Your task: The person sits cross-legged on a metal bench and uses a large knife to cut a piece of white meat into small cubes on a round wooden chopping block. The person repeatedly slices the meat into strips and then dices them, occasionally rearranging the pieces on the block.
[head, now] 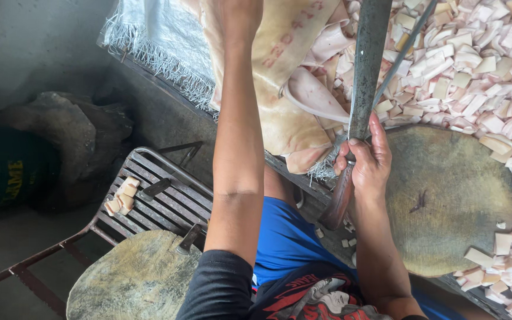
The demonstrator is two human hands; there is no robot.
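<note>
My right hand [367,167]: closed around the wooden handle of a long knife [362,77], blade upright beside the round chopping block [445,195]. My left hand [232,18]: resting on a pork skin slab [280,77]; grip unclear. Cut pieces [475,65] heaped behind the block.

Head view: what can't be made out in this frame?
- Left hand: fingers cut off by the top edge, so its grip on the pale slab of skin is not visible.
- Knife in the right hand: blade tip runs off the top edge.
- Second round board: partly hidden by the left arm and bottom edge.
- Dark shape at left: in shadow, cannot be identified.
</note>
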